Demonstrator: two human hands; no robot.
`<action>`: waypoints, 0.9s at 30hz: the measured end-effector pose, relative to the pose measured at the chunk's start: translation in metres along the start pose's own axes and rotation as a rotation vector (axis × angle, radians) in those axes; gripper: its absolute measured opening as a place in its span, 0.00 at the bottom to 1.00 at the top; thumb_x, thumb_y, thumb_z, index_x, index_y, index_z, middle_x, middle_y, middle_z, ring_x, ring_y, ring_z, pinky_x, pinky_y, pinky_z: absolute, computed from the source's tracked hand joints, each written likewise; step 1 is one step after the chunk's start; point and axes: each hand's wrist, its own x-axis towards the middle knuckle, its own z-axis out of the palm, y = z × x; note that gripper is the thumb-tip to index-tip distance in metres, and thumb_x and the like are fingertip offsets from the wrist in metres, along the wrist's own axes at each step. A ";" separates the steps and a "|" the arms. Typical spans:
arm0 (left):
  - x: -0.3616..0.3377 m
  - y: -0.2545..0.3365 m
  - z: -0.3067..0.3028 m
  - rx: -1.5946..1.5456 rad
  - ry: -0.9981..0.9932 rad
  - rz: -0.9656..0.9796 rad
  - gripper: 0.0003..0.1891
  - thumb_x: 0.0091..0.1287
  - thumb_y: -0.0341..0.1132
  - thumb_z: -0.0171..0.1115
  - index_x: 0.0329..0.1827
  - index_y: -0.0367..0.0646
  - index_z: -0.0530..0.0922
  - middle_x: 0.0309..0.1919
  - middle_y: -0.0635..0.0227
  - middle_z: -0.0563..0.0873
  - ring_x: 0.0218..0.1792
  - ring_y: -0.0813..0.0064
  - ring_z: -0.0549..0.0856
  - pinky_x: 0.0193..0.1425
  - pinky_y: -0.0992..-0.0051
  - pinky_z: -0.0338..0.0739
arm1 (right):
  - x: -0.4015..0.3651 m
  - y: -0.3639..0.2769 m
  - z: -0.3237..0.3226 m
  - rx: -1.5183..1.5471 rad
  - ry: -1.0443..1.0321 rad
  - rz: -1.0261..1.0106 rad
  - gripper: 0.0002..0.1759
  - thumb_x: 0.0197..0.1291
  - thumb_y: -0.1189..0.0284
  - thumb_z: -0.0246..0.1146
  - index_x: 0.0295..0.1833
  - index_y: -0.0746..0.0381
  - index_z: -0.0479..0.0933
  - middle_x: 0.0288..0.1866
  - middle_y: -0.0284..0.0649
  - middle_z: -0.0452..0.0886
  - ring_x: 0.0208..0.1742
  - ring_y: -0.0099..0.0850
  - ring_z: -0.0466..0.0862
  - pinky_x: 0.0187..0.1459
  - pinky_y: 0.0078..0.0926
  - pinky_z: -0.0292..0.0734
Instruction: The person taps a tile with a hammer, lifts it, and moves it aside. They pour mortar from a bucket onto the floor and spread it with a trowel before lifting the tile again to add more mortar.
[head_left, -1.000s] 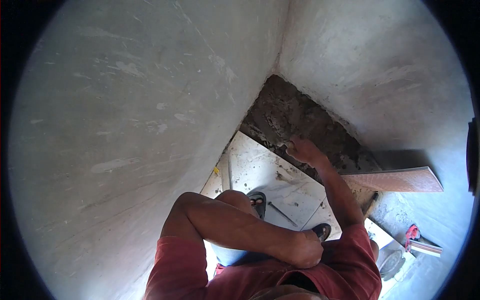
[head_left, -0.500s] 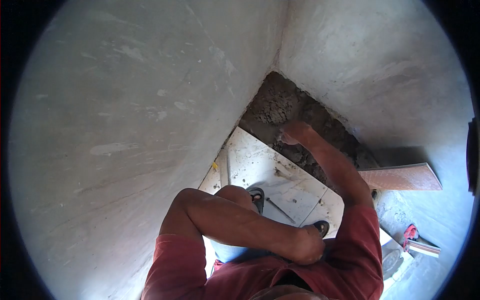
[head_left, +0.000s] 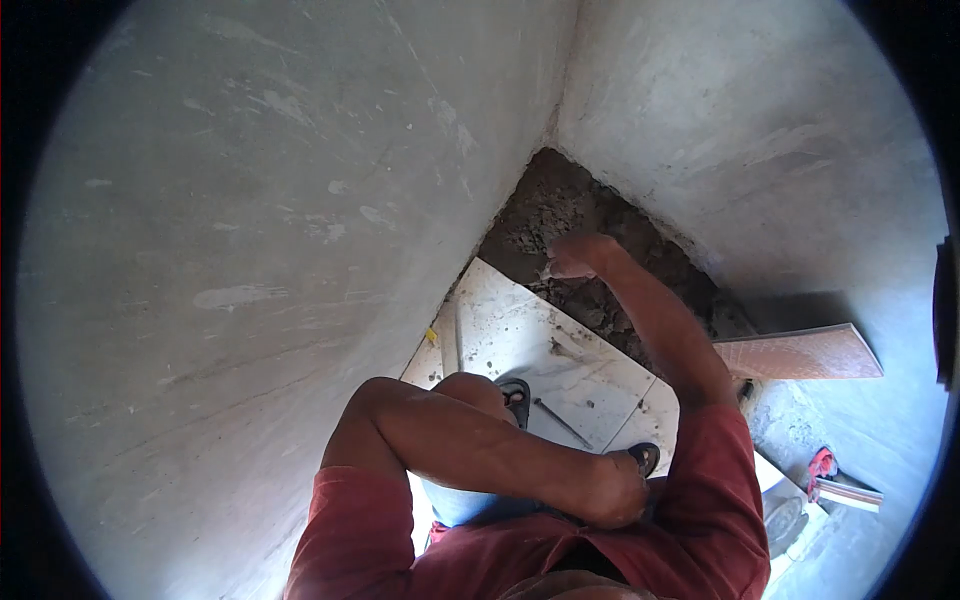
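Note:
My right hand (head_left: pixel 580 256) reaches down to the dark, rough mortar (head_left: pixel 560 200) in the corner, close to the edge of the white floor tiles (head_left: pixel 510 310). Its fingers point left and are bent; whether they hold anything is hard to make out. My left arm lies folded across my body, and my left hand (head_left: pixel 622 490) rests near my right knee, its fingers hidden from view.
Bare plastered walls (head_left: pixel 250 200) meet behind the mortar. A loose brown tile (head_left: pixel 810 353) leans at the right. A thin metal rod (head_left: pixel 563 423) lies between my sandalled feet. Further right are a red cloth (head_left: pixel 822 466) and stacked tile pieces (head_left: pixel 848 495).
My right hand has moved slightly left over the mortar, with the forearm following. My left arm stays about where it was.

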 end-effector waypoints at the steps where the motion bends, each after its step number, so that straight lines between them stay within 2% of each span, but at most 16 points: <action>1: 0.000 0.000 0.003 0.005 0.025 -0.002 0.05 0.47 0.33 0.60 0.23 0.41 0.81 0.26 0.59 0.84 0.30 0.63 0.85 0.26 0.65 0.77 | 0.000 0.001 -0.004 0.028 -0.061 -0.019 0.18 0.56 0.62 0.54 0.44 0.66 0.76 0.32 0.50 0.81 0.29 0.41 0.83 0.37 0.40 0.78; 4: 0.002 -0.001 0.006 -0.020 0.072 -0.015 0.06 0.48 0.34 0.59 0.23 0.41 0.81 0.25 0.59 0.84 0.30 0.63 0.85 0.26 0.64 0.77 | -0.002 -0.012 0.002 0.045 0.047 -0.008 0.18 0.54 0.64 0.54 0.43 0.66 0.76 0.32 0.50 0.81 0.29 0.40 0.83 0.34 0.39 0.78; 7: 0.003 -0.001 0.009 -0.053 0.062 -0.036 0.07 0.48 0.35 0.59 0.23 0.41 0.81 0.25 0.59 0.83 0.29 0.62 0.85 0.26 0.64 0.77 | 0.019 0.000 0.035 0.040 0.027 -0.020 0.17 0.54 0.64 0.53 0.43 0.66 0.76 0.31 0.50 0.81 0.29 0.39 0.83 0.32 0.38 0.79; 9: 0.002 0.000 0.009 -0.046 0.025 -0.045 0.07 0.49 0.35 0.59 0.23 0.41 0.80 0.25 0.59 0.83 0.29 0.62 0.85 0.26 0.64 0.76 | 0.000 -0.003 0.008 -0.007 -0.012 -0.016 0.17 0.54 0.64 0.53 0.42 0.66 0.76 0.30 0.49 0.81 0.28 0.38 0.83 0.31 0.37 0.79; 11: -0.004 -0.001 0.006 -0.095 0.112 -0.073 0.07 0.49 0.34 0.58 0.24 0.41 0.80 0.24 0.59 0.83 0.29 0.62 0.85 0.26 0.63 0.77 | -0.012 -0.003 -0.011 -0.053 -0.043 -0.007 0.17 0.54 0.64 0.54 0.42 0.66 0.76 0.28 0.48 0.80 0.28 0.37 0.83 0.31 0.37 0.79; 13: -0.003 -0.001 0.009 -0.099 0.124 -0.051 0.07 0.50 0.34 0.58 0.24 0.40 0.80 0.24 0.59 0.83 0.29 0.62 0.85 0.27 0.63 0.77 | -0.018 0.001 -0.014 0.100 0.040 0.080 0.17 0.53 0.64 0.54 0.40 0.66 0.76 0.26 0.46 0.79 0.27 0.36 0.82 0.30 0.37 0.78; 15: 0.001 -0.002 0.012 -0.097 0.137 -0.030 0.08 0.50 0.35 0.58 0.24 0.40 0.80 0.24 0.59 0.83 0.29 0.62 0.85 0.27 0.63 0.77 | -0.007 0.002 0.010 0.116 0.048 0.058 0.17 0.52 0.64 0.54 0.40 0.66 0.76 0.26 0.46 0.79 0.27 0.36 0.82 0.30 0.37 0.78; 17: 0.005 -0.002 0.010 -0.090 0.049 -0.045 0.08 0.51 0.35 0.57 0.24 0.39 0.80 0.24 0.59 0.83 0.28 0.62 0.85 0.26 0.63 0.77 | -0.013 -0.003 0.006 0.130 0.057 0.034 0.17 0.51 0.63 0.55 0.39 0.65 0.76 0.26 0.45 0.80 0.26 0.36 0.82 0.30 0.37 0.78; 19: 0.003 -0.002 0.006 -0.069 0.025 -0.039 0.08 0.51 0.35 0.56 0.24 0.40 0.80 0.24 0.59 0.83 0.28 0.62 0.85 0.26 0.63 0.77 | -0.018 0.001 -0.008 0.061 -0.063 -0.046 0.17 0.51 0.62 0.56 0.41 0.64 0.76 0.29 0.45 0.80 0.27 0.36 0.82 0.31 0.36 0.78; 22: 0.001 0.001 0.007 -0.050 0.027 -0.035 0.08 0.52 0.35 0.56 0.24 0.40 0.81 0.25 0.59 0.83 0.29 0.61 0.85 0.27 0.62 0.77 | 0.001 0.009 0.000 0.100 -0.010 0.067 0.17 0.50 0.61 0.58 0.39 0.63 0.77 0.31 0.44 0.81 0.27 0.36 0.82 0.31 0.37 0.78; 23: 0.001 0.000 0.008 -0.046 0.052 -0.048 0.08 0.52 0.34 0.56 0.25 0.40 0.81 0.25 0.59 0.83 0.29 0.61 0.85 0.27 0.62 0.77 | 0.027 0.026 0.021 0.098 -0.009 0.069 0.17 0.50 0.61 0.58 0.39 0.63 0.77 0.31 0.44 0.81 0.27 0.36 0.82 0.31 0.37 0.78; 25: 0.000 0.000 0.009 -0.063 0.063 -0.060 0.08 0.52 0.34 0.56 0.24 0.40 0.81 0.25 0.59 0.83 0.30 0.62 0.85 0.27 0.63 0.77 | 0.084 0.064 0.078 -0.382 0.160 -0.364 0.16 0.49 0.61 0.59 0.39 0.61 0.78 0.32 0.43 0.82 0.31 0.38 0.83 0.34 0.38 0.78; 26: 0.000 0.000 0.010 -0.077 0.076 -0.073 0.08 0.52 0.34 0.56 0.24 0.40 0.81 0.25 0.60 0.83 0.30 0.62 0.85 0.27 0.63 0.77 | 0.066 0.051 0.059 -0.382 0.156 -0.368 0.16 0.49 0.61 0.59 0.39 0.61 0.78 0.32 0.43 0.82 0.31 0.38 0.83 0.34 0.38 0.78; 27: 0.001 0.000 0.010 -0.082 0.074 -0.073 0.08 0.52 0.34 0.56 0.24 0.40 0.81 0.25 0.60 0.83 0.30 0.62 0.85 0.27 0.63 0.77 | 0.029 0.024 0.019 -0.271 0.076 -0.176 0.16 0.49 0.62 0.59 0.40 0.60 0.79 0.33 0.43 0.82 0.34 0.39 0.83 0.36 0.38 0.79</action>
